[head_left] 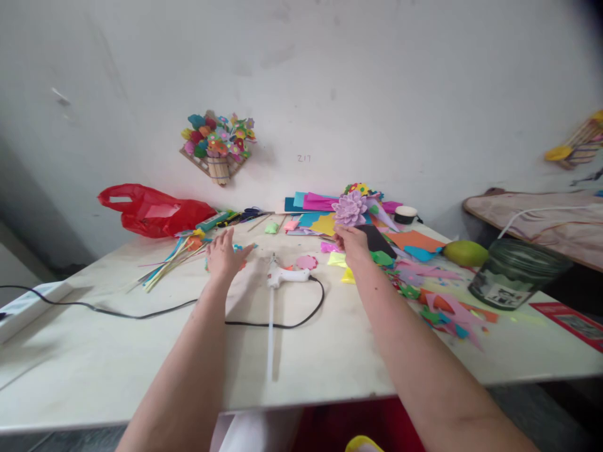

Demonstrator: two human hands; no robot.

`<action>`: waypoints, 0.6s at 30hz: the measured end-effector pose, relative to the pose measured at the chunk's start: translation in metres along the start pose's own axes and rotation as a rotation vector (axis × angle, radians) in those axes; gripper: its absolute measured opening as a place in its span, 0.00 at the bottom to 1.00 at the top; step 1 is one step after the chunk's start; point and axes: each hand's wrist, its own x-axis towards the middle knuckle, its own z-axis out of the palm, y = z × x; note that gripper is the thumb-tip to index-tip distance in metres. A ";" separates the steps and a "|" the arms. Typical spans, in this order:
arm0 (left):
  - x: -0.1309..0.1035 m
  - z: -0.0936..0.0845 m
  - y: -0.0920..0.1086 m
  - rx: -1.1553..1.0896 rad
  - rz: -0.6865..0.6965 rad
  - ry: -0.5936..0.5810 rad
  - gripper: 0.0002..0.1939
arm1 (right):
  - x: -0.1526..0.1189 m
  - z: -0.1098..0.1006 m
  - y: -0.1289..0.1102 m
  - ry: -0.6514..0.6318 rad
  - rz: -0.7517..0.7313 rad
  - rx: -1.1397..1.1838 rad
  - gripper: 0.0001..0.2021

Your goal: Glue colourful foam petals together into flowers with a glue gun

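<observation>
My left hand point(225, 254) reaches over the left middle of the table, its fingers spread and nothing in them. Beneath and beside it lie small scalloped coloured foam pieces point(239, 249), partly covered by the hand. The fingers of my right hand point(352, 243) are closed together at the base of a purple layered foam flower point(350, 208); the exact grip point is hidden. Between my hands, a white hot glue gun point(287, 275) lies with a long glue stick point(270, 339) pointing toward me. A pink scalloped disc point(307, 262) rests just behind its handle.
A red plastic bag point(153, 210) and thin coloured sticks point(172, 263) lie on the left. Foam sheets point(301, 202) are piled at the back. On the right are scraps point(447, 307), a yellow-green fruit point(466, 253) and a dark green jar point(511, 276). A black cord point(141, 316) crosses the table.
</observation>
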 end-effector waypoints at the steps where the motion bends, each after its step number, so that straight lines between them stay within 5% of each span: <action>1: 0.000 0.001 0.007 -0.023 0.044 0.006 0.32 | 0.001 -0.002 0.000 -0.001 -0.014 -0.024 0.06; 7: -0.014 0.015 0.044 -0.140 0.289 -0.144 0.16 | 0.006 -0.003 0.011 -0.105 -0.068 -0.347 0.02; 12: -0.030 0.022 0.067 -0.254 0.590 -0.246 0.12 | 0.003 0.000 0.023 -0.224 -0.212 -0.816 0.05; 18: -0.032 0.023 0.068 -0.254 0.535 -0.202 0.13 | -0.005 -0.002 0.024 -0.257 -0.332 -1.233 0.09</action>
